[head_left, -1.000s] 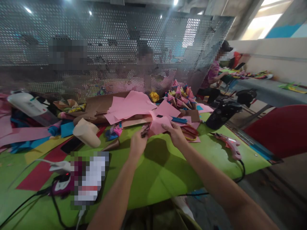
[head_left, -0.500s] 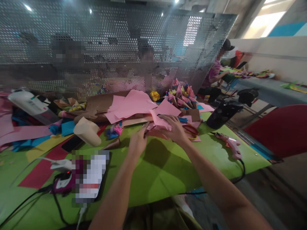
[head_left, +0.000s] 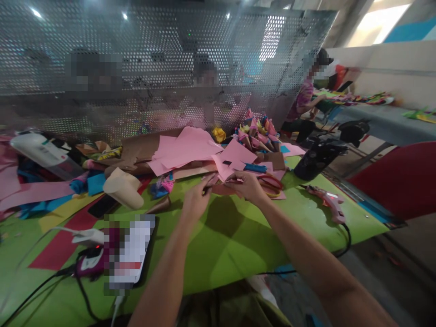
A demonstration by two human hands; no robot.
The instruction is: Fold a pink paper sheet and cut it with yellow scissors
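Between both hands is a piece of pink paper [head_left: 223,189], held low over the green table near the edge of the pink sheets [head_left: 190,147]. My left hand [head_left: 196,199] pinches its left end with thumb and forefinger. On the other end, the fingers of my right hand [head_left: 249,186] are closed over the paper, which they partly hide. Just beyond my right hand lie a blue paper roll [head_left: 255,168] and scissors with red and yellow handles [head_left: 273,187]. A brown paper cone [head_left: 160,206] rests left of my left hand.
A pink glue gun [head_left: 327,200] and a dark tumbler [head_left: 315,159] are on the right. Paper-flower cones [head_left: 257,134] are heaped by the perforated metal screen [head_left: 153,68]. Left are a cream paper roll [head_left: 123,188], phone [head_left: 134,254] and cables. A person [head_left: 304,97] sits at another table.
My right hand's fingers have drawn down and in, lowering the pink paper's raised far part. More of the blue roll and the sheet behind shows now. My left hand stays nearly in place.
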